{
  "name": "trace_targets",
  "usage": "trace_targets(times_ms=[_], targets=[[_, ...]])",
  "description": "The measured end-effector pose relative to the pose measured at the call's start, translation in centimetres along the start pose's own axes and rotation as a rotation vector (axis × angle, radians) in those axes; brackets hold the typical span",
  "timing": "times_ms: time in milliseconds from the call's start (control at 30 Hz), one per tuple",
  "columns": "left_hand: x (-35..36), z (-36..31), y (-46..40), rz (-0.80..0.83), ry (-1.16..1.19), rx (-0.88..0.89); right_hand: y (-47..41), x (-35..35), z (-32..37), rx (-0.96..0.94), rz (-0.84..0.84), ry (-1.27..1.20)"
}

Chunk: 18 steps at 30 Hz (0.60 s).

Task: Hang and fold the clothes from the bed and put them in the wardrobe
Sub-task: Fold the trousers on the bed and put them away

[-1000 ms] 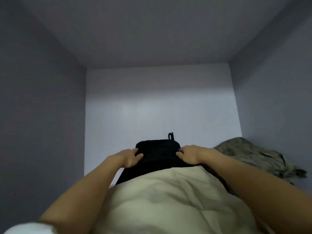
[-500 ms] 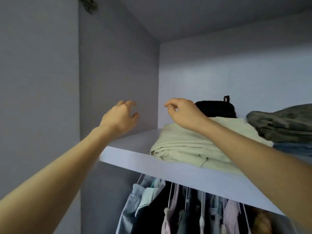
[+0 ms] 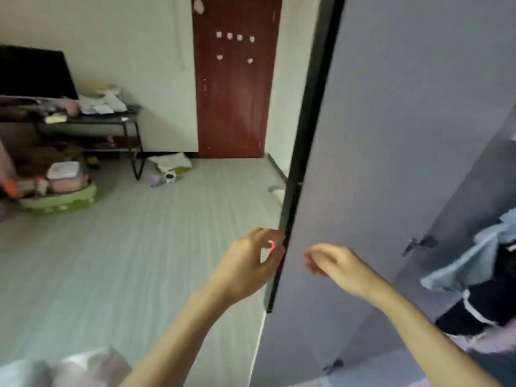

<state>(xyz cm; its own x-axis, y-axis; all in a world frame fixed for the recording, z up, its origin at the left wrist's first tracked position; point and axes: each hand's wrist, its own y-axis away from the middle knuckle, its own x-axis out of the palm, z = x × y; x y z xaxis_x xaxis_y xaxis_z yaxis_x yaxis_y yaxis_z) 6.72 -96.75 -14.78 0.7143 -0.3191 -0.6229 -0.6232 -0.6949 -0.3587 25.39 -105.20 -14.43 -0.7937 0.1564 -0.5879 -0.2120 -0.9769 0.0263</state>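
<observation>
The wardrobe door [image 3: 391,141] stands open, its grey inner face towards me and its black edge running down the middle. My left hand [image 3: 251,261] hovers just left of that edge, fingers loosely curved with the tips by the edge, holding nothing. My right hand [image 3: 335,263] hangs in front of the door's inner face, relaxed and empty. Inside the wardrobe at the right hang a light blue garment [image 3: 472,261] and a black garment [image 3: 488,303]. Blurred pale fabric [image 3: 69,370] shows at the bottom left.
Beyond the wardrobe door are a striped pale floor [image 3: 139,247] and a red-brown room door [image 3: 234,93]. A black TV [image 3: 33,71] sits on a cluttered dark stand [image 3: 92,118] at the left. A green cushion [image 3: 61,199] with boxes and small items lies on the floor.
Both hands have left the folded clothes on the upper shelf and dropped down. My view has swung left and down from the shelf to the open door and the room.
</observation>
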Motion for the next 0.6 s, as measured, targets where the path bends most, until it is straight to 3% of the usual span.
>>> trace_targets(times_ms=[67,133,333,600], targets=[[-4.6,6.4,3.7,-0.001,-0.093,-0.176,-2.5,8.6,1.5,0.016,0.310,0.037],[-9.0,11.7,7.3,-0.054,-0.178,-0.362,-4.9,15.8,3.6,-0.018,0.481,0.069],[-18.8,22.0,16.3,-0.208,-0.292,-0.731,-12.2,30.7,10.2,-0.118,0.607,0.071],[-25.2,31.9,25.8,-0.605,-0.216,-1.101,-23.4,46.7,16.8,-0.280,0.813,0.132]])
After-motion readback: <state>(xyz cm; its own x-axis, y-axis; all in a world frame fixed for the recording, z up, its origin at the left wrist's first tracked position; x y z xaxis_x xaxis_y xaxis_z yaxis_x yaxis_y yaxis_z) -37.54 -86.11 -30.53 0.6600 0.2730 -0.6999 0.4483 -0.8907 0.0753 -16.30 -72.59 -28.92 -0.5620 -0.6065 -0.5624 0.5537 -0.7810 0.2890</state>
